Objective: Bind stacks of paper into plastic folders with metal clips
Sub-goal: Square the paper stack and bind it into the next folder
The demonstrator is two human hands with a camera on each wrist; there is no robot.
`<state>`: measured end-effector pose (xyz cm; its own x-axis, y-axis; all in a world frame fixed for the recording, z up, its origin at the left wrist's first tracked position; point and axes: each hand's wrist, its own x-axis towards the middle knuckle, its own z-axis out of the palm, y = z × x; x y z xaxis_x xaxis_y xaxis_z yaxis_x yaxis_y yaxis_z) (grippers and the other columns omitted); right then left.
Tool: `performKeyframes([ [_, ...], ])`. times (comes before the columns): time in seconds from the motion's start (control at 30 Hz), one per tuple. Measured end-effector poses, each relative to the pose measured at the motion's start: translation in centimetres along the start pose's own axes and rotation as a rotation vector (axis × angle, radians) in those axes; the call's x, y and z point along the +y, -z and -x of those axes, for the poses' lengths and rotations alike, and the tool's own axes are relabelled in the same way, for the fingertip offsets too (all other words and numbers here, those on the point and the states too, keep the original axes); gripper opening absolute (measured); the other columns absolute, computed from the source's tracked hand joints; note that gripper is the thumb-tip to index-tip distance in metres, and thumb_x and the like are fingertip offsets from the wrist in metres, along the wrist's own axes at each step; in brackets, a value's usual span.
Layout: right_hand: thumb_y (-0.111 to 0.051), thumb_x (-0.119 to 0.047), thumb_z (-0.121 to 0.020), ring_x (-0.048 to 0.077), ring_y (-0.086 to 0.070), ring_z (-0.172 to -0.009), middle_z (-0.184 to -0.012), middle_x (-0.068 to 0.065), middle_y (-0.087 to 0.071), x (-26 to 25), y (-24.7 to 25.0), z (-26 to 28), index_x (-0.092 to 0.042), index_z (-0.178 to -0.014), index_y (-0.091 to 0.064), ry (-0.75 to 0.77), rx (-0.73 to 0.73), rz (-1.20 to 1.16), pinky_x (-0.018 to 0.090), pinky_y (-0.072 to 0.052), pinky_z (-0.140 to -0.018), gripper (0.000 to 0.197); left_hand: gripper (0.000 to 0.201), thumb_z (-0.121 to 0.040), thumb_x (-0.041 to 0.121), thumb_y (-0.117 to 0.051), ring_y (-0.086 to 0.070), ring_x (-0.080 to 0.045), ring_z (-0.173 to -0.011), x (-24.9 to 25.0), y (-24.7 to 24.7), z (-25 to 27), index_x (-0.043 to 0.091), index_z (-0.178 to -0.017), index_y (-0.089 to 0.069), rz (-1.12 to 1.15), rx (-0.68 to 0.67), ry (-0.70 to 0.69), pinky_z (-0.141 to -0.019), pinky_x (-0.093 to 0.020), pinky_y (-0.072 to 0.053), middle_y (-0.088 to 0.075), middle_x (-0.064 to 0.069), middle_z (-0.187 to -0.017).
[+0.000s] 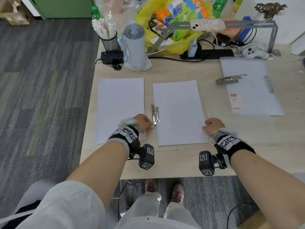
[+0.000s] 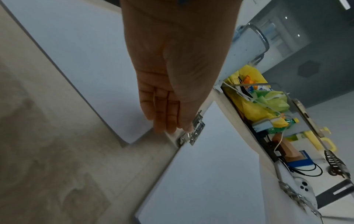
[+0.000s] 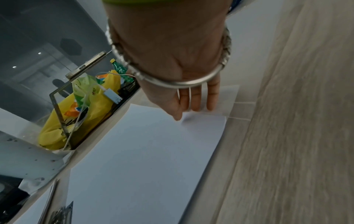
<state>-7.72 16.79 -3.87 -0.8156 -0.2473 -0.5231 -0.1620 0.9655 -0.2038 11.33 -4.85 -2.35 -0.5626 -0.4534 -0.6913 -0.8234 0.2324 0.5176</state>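
Observation:
Two white paper stacks lie side by side on the table: the left stack [image 1: 120, 109] [image 2: 86, 60] and the right stack [image 1: 179, 113] [image 2: 206, 174] [image 3: 143, 159]. The right one rests on a clear plastic folder [image 1: 205, 100] [image 3: 229, 97]. A metal clip [image 1: 155, 114] [image 2: 196, 130] runs along its left edge. My left hand [image 1: 143, 122] [image 2: 168, 121] has straight fingers, and their tips touch the clip's near end. My right hand [image 1: 213, 125] [image 3: 191, 104] rests at the stack's right edge, thumb on the paper, straight fingers on the folder.
A second clear folder [image 1: 250, 90] with a loose metal clip [image 1: 229, 79] lies at the right. Along the back stand a mesh holder [image 1: 109, 40], a tumbler [image 1: 134, 47], a yellow bag [image 1: 173, 47], a power strip [image 1: 208, 54] and a phone on a stand [image 1: 207, 24].

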Motion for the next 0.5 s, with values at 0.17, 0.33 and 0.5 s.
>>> performKeyframes([
  [0.17,-0.060,-0.012,-0.085,0.028,-0.055,-0.120,-0.131,0.007,-0.060,0.2,-0.1,0.3,-0.012,-0.120,-0.063,-0.013,0.021,-0.112,0.027,-0.040,-0.100,0.035,0.016,-0.085,0.023,-0.066,-0.062,-0.024,-0.083,0.6,-0.7,-1.1,0.008,-0.088,-0.066,-0.009,0.048,0.001,-0.090,-0.042,-0.055,-0.065,-0.008,-0.087],
  [0.33,-0.062,-0.018,-0.085,0.031,-0.056,-0.119,-0.131,0.009,-0.060,-0.1,0.0,-0.2,-0.010,-0.121,-0.063,-0.051,-0.013,-0.225,0.030,-0.041,-0.100,0.036,0.017,-0.087,0.027,-0.066,-0.057,-0.021,-0.080,0.6,-0.4,-1.3,0.012,-0.083,-0.060,-0.033,-0.005,0.017,-0.093,-0.041,-0.051,-0.064,-0.007,-0.086],
  [0.5,-0.062,-0.015,-0.088,0.034,-0.057,-0.117,-0.127,0.019,-0.060,0.0,0.3,-1.2,0.002,-0.121,-0.059,-0.102,-0.180,-0.326,0.035,-0.047,-0.098,0.038,0.020,-0.085,0.027,-0.069,-0.068,-0.023,-0.088,0.3,-0.6,-1.7,0.019,-0.068,-0.060,0.018,0.013,0.015,-0.094,-0.038,-0.053,-0.072,-0.010,-0.088],
])
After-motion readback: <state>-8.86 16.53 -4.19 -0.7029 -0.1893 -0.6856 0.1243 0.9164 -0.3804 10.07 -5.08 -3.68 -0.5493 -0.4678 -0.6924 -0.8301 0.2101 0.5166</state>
